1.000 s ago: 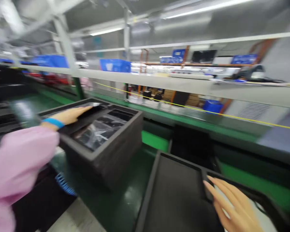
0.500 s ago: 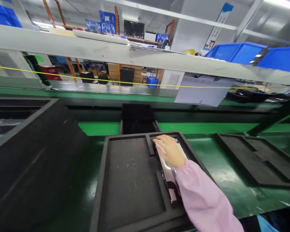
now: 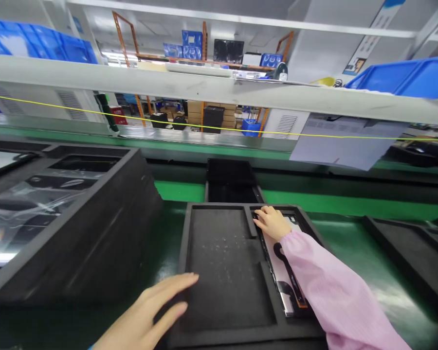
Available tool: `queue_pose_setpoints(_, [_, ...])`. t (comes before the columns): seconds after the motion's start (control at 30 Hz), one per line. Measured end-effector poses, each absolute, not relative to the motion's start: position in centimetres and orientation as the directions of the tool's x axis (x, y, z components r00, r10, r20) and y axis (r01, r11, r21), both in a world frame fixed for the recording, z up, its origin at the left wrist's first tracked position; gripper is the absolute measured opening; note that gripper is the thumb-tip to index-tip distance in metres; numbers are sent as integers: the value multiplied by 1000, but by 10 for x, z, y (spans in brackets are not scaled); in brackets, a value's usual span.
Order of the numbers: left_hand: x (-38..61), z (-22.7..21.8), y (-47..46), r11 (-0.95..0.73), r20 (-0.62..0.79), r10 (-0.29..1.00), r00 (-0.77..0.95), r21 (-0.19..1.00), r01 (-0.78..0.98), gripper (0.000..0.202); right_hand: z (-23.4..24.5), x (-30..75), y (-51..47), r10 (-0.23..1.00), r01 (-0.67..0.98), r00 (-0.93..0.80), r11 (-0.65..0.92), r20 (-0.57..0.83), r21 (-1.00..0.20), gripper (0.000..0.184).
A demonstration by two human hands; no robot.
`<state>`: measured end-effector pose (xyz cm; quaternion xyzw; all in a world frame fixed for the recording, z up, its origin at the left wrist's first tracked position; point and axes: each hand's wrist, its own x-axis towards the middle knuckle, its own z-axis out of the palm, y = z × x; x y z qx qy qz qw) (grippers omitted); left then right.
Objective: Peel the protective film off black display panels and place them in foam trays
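Observation:
A black foam tray (image 3: 222,257) lies on the green belt in front of me. My right hand (image 3: 272,222), in a pink sleeve, presses with bent fingers on the far end of a flat white and black part (image 3: 285,277) seated in the tray's right-hand slot. My left hand (image 3: 149,316) reaches in from below with fingers stretched out, resting on the tray's near left corner and holding nothing. The tray's wide left recess has nothing in it.
A tall black foam box (image 3: 69,228) with plastic-wrapped parts stands at the left. Another black tray (image 3: 412,257) lies on the belt at the right. A small black block (image 3: 230,181) sits behind the tray. A grey rail (image 3: 211,92) and yellow cord cross overhead, with blue bins (image 3: 401,78) above.
The view has swung from the left box to the tray. My right hand slid to the far end of the part, and my left hand has come onto the tray's near corner.

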<state>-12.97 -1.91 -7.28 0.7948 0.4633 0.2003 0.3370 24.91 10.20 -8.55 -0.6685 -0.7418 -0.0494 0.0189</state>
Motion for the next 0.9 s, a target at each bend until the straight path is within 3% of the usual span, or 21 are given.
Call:
queue_pose_setpoints(0.07, [-109, -78, -3, -283, -69, 869, 491, 745, 605, 40, -87, 249, 104, 988, 995, -95, 93, 120, 24, 21])
queue_pose_setpoints(0.23, [-89, -82, 11, -257, -62, 842, 535, 828, 499, 40, -71, 244, 105, 961, 986, -61, 100, 270, -136, 21])
queue_pose_setpoints(0.4, [-90, -64, 9, -193, -78, 841, 535, 881, 432, 39, 11, 232, 74, 854, 894, 19, 219, 520, -392, 29])
queue_pose_setpoints(0.5, [-76, -53, 10, -197, -27, 816, 577, 926, 322, 42, 67, 219, 48, 804, 720, -26, 427, 594, -546, 37])
queue_pose_setpoints(0.6, [-52, -46, 6, -152, 32, 789, 613, 978, 144, 57, 88, 193, 38, 741, 280, 25, 639, 671, -716, 32])
queue_pose_setpoints(0.67, [-39, -43, 1, -89, 116, 772, 625, 993, -75, 70, 79, 173, 45, 731, -41, 147, 678, 666, -734, 31])
queue_pose_setpoints(0.7, [-35, -42, -2, -44, 158, 777, 609, 979, -198, 74, 71, 163, 52, 736, -125, 198, 675, 648, -728, 31])
queue_pose_setpoints(0.8, [-35, -41, -10, 60, 201, 843, 499, 887, -458, 68, 45, 147, 73, 780, -111, 207, 618, 590, -778, 30])
queue_pose_setpoints(0.9, [-45, -39, -15, 23, 174, 908, 381, 887, -461, 56, 34, 148, 83, 874, 29, 95, 476, 477, -879, 31])
